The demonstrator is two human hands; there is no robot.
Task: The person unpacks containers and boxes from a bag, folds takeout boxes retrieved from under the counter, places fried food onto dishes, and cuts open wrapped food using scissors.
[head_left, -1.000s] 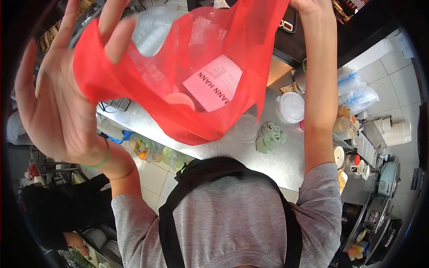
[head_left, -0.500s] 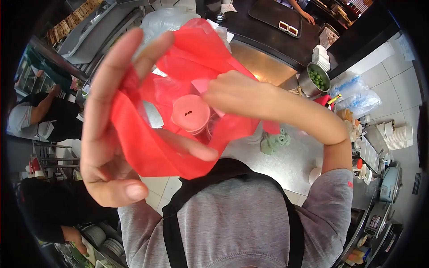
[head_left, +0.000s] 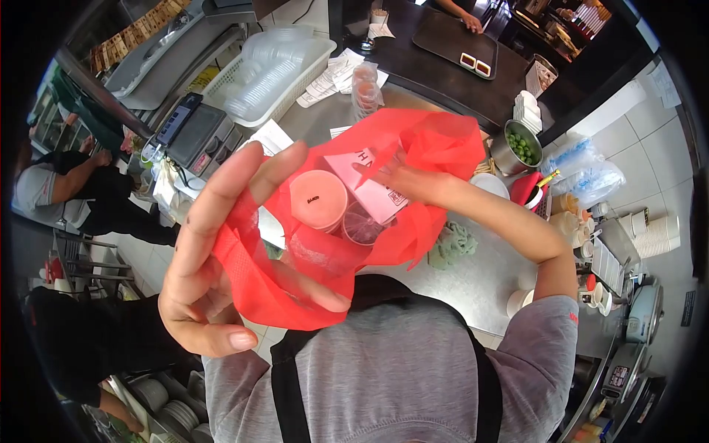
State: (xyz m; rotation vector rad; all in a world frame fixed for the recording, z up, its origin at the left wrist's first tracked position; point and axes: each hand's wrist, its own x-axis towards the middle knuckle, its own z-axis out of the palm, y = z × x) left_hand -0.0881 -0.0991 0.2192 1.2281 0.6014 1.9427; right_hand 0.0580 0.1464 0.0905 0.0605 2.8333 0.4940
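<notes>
A red cloth-like bag [head_left: 295,306] hangs with its mouth wide. My left hand [head_left: 207,273] holds the bag's near left rim, fingers spread around the fabric and thumb apart. Within it stand a round lidded tub [head_left: 317,198] with a small dark label and a clear plastic cup [head_left: 362,224]. A pale card-like packet [head_left: 369,184] with printed letters leans beside them, tinted pink. My right hand [head_left: 391,173] reaches into the bag from the right; an outstretched finger lies against the packet. Bunched fabric hides part of that hand.
Behind the bag are a white basket [head_left: 325,55] of clear plastic lids, stacked cups [head_left: 365,85] and a scale [head_left: 193,133]. A pot of green limes [head_left: 521,144] and a green cloth [head_left: 452,245] lie right. Co-workers [head_left: 66,184] stand left; another person's hand [head_left: 471,22] shows beyond the counter.
The bag has come lower and nearer, its far side moving right. My right hand has shifted right, its closed fingers now more stretched out. More of the printed packet and the cup shows.
</notes>
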